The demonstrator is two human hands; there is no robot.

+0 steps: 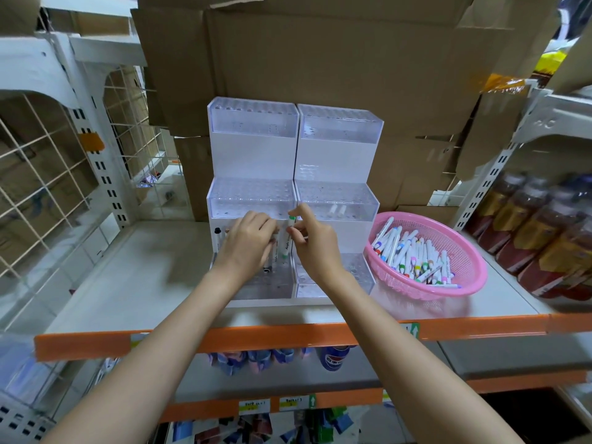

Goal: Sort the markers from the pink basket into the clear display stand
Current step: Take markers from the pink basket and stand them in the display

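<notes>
Both hands are up at the stand's [253,155] lowest tier: the right hand [315,243] pinches a green-capped marker [286,240] upright between thumb and fingers, just left of its palm. The left hand [248,241] is curled round more markers beside it. The basket [461,251] sits well right, full of markers.

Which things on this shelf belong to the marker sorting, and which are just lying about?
Belongs to the job:
- pink plastic mesh basket of markers
- clear tiered acrylic display stand
- white green-capped marker, pinched by the right hand
- left hand, holding more markers

Just lying about:
- brown cardboard boxes
- bottles of dark liquid
- white wire grid panel
</notes>
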